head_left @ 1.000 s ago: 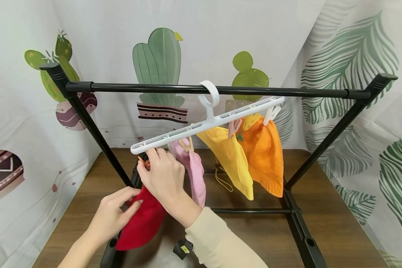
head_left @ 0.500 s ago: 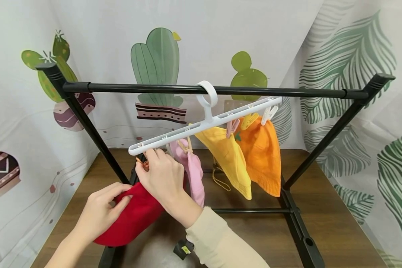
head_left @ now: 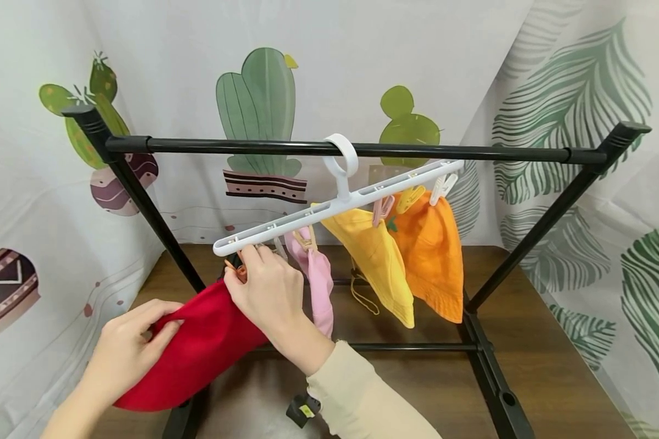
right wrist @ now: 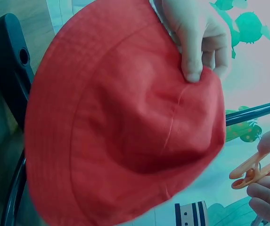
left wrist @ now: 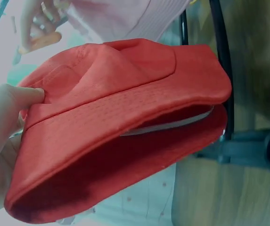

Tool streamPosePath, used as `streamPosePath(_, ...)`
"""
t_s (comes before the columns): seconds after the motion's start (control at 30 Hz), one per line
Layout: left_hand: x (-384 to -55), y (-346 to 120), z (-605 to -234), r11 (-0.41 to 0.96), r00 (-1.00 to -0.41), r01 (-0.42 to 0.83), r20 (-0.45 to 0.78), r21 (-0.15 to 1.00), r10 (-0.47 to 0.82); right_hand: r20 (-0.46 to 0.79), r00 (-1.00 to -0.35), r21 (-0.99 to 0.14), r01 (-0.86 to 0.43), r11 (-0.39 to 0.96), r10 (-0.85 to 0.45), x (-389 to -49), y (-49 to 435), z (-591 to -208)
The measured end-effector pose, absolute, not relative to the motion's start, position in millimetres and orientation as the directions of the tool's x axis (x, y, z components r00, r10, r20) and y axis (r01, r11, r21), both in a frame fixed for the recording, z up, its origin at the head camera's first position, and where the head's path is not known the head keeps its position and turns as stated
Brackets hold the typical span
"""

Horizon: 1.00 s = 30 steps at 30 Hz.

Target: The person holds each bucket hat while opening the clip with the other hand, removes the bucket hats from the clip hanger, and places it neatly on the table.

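A red bucket hat (head_left: 194,353) hangs from my left hand (head_left: 123,347), its crown pinched between thumb and fingers. The hat's opening faces the left wrist camera, and a pale band (left wrist: 172,125) shows inside. My right hand (head_left: 269,289) is under the lower left end of a white hanger (head_left: 271,230). Its thumb and fingers pinch the handles of an orange clothespin (right wrist: 251,173). In the right wrist view the clothespin is apart from the hat, beyond its crown. A pink hat (head_left: 320,283) hangs just right of my right hand.
The hanger hooks over the bar (head_left: 241,147) of a black rack and tilts down to the left. A yellow hat (head_left: 376,259) and an orange hat (head_left: 436,262) hang from pegs on its right half. A small black object (head_left: 302,410) is near my right sleeve.
My left hand has moved left and slightly down, drawing the red hat out to the left from beneath my right hand. The right hand stays at the hanger's end with the clothespin.
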<state>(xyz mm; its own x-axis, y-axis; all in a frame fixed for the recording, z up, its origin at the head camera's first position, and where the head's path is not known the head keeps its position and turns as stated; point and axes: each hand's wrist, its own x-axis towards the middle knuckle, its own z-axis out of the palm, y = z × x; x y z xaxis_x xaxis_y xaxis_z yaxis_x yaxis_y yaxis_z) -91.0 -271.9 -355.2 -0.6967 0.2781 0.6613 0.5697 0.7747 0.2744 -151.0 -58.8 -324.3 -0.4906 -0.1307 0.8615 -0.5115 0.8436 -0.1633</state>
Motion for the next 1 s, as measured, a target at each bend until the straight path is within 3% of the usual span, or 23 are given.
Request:
streamPosePath(0.37, -79.8, -302.6, -341.1, 0.802, -0.608, 0.556, 0.764, 0.217, 0.215, 0.875, -0.466, -0.147, -0.507, 0.849, -0.127, -150.5, -59.8, -324.6)
streamPosePath(0.8, -65.8, -343.9, -334.0, 0.873, -0.647, 0.448, 0.744, 0.191, 0.169, 0.864, -0.484, -0.159, -0.523, 0.837, -0.138, -147.9, -64.2, -325.9)
streamPosePath(1.0, -65.2, -361.8, -341.8, 0.855, -0.644, 0.439, 0.76, 0.276, 0.085, 0.868, -0.476, -0.142, -0.513, 0.846, -0.143, -147.2, -65.9, -325.4)
